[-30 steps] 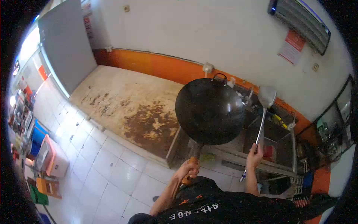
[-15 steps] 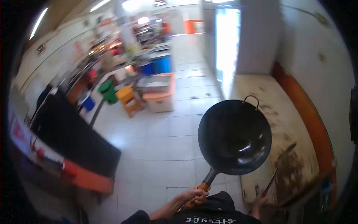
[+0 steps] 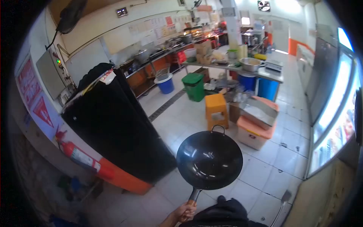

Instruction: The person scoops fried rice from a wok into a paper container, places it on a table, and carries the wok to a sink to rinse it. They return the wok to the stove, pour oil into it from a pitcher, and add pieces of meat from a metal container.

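A black wok (image 3: 210, 160) with a small loop on its far rim is held out in front of my body. My left hand (image 3: 185, 212) is closed around its wooden handle at the bottom centre. The inside of the wok shows only shiny reflections. At the lower right a long-handled spatula (image 3: 284, 200) points up and away, its handle running out of the bottom of the view. My right hand is outside the picture.
A tall black cabinet (image 3: 119, 125) stands on the left beside a red fire extinguisher (image 3: 81, 155). Ahead are a yellow stool (image 3: 216, 109), a green bin (image 3: 193, 87), a pink-lidded box (image 3: 253, 134) and a long worktable (image 3: 230, 69). A glass-door fridge (image 3: 332, 121) is on the right.
The view has swung left, bringing the cabinet and kitchen further in. The wok sits lower and further left in view. The spatula has moved lower, and my right hand has left the picture.
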Available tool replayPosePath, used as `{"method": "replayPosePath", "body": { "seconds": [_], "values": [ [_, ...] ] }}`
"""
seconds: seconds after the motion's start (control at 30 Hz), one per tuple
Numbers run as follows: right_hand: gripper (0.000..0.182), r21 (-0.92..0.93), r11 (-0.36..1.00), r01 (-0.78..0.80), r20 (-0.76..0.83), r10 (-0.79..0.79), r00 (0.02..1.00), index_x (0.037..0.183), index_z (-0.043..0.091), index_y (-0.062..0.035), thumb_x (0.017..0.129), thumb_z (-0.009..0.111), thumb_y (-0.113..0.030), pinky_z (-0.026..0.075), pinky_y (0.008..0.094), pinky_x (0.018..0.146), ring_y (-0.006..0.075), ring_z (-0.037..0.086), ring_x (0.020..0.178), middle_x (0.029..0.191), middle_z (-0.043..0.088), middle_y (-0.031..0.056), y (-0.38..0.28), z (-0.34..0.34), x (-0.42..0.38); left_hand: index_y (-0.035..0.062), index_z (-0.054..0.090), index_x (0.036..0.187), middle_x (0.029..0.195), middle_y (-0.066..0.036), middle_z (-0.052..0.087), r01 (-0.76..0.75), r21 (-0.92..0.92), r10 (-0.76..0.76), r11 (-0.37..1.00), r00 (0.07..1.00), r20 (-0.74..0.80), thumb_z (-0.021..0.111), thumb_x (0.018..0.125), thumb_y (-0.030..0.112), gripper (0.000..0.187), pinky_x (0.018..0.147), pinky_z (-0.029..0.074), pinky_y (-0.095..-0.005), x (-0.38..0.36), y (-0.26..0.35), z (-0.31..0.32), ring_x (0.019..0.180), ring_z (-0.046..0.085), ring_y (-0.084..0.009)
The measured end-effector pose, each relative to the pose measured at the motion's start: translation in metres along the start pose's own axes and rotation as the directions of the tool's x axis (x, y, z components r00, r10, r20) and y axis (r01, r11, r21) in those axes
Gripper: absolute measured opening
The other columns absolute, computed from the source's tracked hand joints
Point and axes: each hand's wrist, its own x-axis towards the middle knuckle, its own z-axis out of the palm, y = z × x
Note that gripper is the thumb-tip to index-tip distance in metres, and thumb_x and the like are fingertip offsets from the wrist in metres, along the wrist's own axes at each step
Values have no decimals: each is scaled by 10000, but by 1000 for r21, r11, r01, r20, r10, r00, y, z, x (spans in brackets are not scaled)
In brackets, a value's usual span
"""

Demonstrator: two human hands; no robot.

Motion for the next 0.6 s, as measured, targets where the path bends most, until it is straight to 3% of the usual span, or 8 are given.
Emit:
{"method": "replayPosePath", "body": {
  "seconds": [0.2,0.3,0.43,0.47,0.5,0.53,0.57,0.6],
  "values": [
    [392,109,865,490,-209,-462,862,865,594,40,831,593,-351,444,511,751,449,579,836,860,605,271,-393,35,255,50,410,1019,628,4,393,-163,-171,160,972,987,-30,508,865,52,182,387,330,-189,82,169,-33,435,356,-32],
    [434,170,789,590,-183,-563,806,860,583,32,821,625,-398,448,481,713,420,584,791,827,611,241,-617,36,279,47,408,1016,630,4,390,-232,-166,219,959,971,-91,505,872,58,174,391,331,-190,138,265,-49,435,348,-30],
    [628,402,812,423,177,-522,834,894,564,54,836,584,-571,462,457,688,303,613,862,896,623,233,-797,102,277,54,408,1015,632,9,394,-214,-226,227,950,973,36,514,875,66,177,386,326,-192,217,396,-110,438,349,-34],
    [654,261,751,606,-114,-600,792,908,564,64,818,598,-583,453,472,680,332,595,822,849,615,234,-815,150,287,55,408,1014,632,10,395,-224,-281,237,933,971,12,519,875,68,178,384,324,-191,233,435,-104,439,351,-35],
    [648,326,723,609,-22,-638,770,976,567,67,807,623,-555,437,496,713,382,573,828,883,603,255,-835,172,280,57,408,1013,633,11,396,-236,-334,244,912,970,-21,523,876,69,180,382,322,-190,243,473,-100,440,352,-36],
    [354,310,570,761,-264,-717,645,929,605,41,784,669,-275,437,423,677,259,561,777,847,609,170,-850,204,267,61,410,1002,620,18,390,-255,-307,263,917,965,-17,536,875,69,179,377,315,-184,257,509,-105,440,356,-36],
    [299,216,801,558,163,-593,789,947,604,45,805,636,-217,452,427,758,302,586,824,917,626,183,-889,171,212,63,412,994,615,19,388,-277,-280,264,919,961,-87,541,875,73,175,377,314,-184,267,538,-104,438,356,-36],
    [299,105,836,538,274,-544,793,942,605,41,809,632,-225,452,434,751,312,586,819,906,625,186,-910,181,186,64,414,986,610,20,386,-301,-239,268,923,950,-158,545,876,76,171,377,313,-184,275,565,-104,436,357,-36]
  ]
}}
